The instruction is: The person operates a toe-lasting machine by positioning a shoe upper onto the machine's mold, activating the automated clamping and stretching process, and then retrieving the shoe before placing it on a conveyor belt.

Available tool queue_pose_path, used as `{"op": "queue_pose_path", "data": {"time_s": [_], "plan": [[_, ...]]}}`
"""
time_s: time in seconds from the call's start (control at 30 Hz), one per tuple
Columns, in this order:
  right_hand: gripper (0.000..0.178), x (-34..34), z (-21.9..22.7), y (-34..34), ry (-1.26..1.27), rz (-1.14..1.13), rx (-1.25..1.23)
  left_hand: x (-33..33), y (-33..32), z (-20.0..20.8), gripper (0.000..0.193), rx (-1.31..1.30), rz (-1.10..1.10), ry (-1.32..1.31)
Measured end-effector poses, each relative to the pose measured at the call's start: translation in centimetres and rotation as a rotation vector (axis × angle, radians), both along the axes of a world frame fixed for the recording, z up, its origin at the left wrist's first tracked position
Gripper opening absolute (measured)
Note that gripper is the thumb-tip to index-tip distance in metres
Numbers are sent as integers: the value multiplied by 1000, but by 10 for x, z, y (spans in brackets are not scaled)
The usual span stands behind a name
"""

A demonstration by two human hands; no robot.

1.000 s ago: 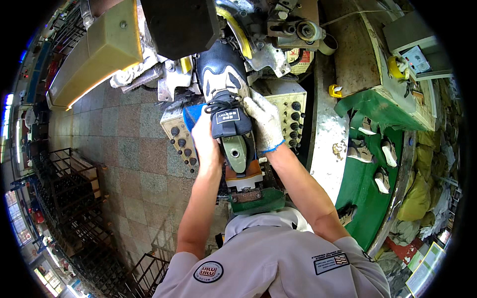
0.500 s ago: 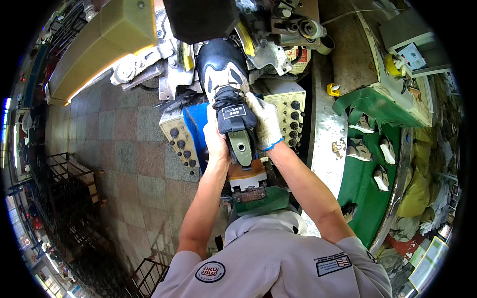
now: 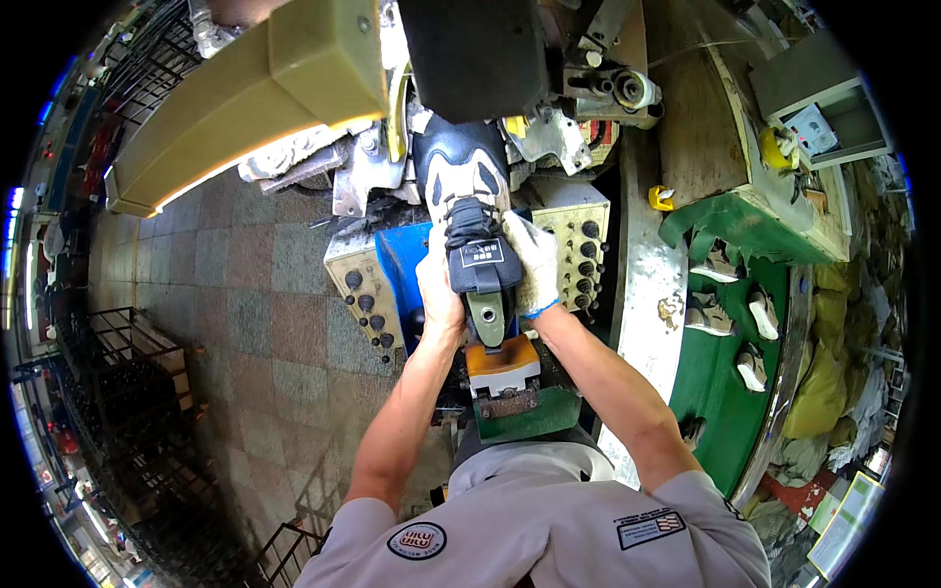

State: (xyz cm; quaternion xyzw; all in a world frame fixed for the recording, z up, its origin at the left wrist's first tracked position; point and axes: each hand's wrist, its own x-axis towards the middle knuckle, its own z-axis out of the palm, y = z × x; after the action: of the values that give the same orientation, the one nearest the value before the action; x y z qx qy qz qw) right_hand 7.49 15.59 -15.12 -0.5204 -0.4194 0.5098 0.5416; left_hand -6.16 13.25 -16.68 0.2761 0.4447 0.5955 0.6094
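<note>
A dark and beige shoe upper [image 3: 461,147] with black laces sits on a green last [image 3: 487,318], its toe pointing away from me under the machine's black head [image 3: 475,59]. My bare left hand [image 3: 438,284] grips its left side near the heel. On the opposite side my right hand [image 3: 532,260], in a white knit glove with a blue cuff, holds it too. Metal side plates and yellow pads flank the toe. Just below the last's heel end is an orange-brown padded rest [image 3: 502,363] on a metal bracket.
Control boxes with black knobs stand left [image 3: 358,284] and right [image 3: 578,240] of the shoe. A large yellow machine arm [image 3: 265,88] curves over the left. Several shoes lie on a green conveyor belt [image 3: 711,402] at right, beside a metal ledge [image 3: 642,323].
The shoe and both hands appear slightly lower and further right, as does the machine around them, so the view has shifted. Both hands keep their hold, and the toe shows less below the black head.
</note>
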Motion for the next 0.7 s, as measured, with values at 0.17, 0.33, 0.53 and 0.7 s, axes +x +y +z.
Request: {"op": "queue_pose_path", "data": {"time_s": [0.17,0.33,0.53,0.7], "plan": [[31,-9,0,1,168,-65,-91,-11,7,10,37,160,-60,340],[34,-12,4,1,-370,-95,433,-13,-1,26,34,184,-37,462],[36,-1,6,7,40,-45,54,-18,0,21,37,110,-36,381],[43,41,21,-32,162,-176,-144,-45,-79,-15,41,-124,301,439]]}}
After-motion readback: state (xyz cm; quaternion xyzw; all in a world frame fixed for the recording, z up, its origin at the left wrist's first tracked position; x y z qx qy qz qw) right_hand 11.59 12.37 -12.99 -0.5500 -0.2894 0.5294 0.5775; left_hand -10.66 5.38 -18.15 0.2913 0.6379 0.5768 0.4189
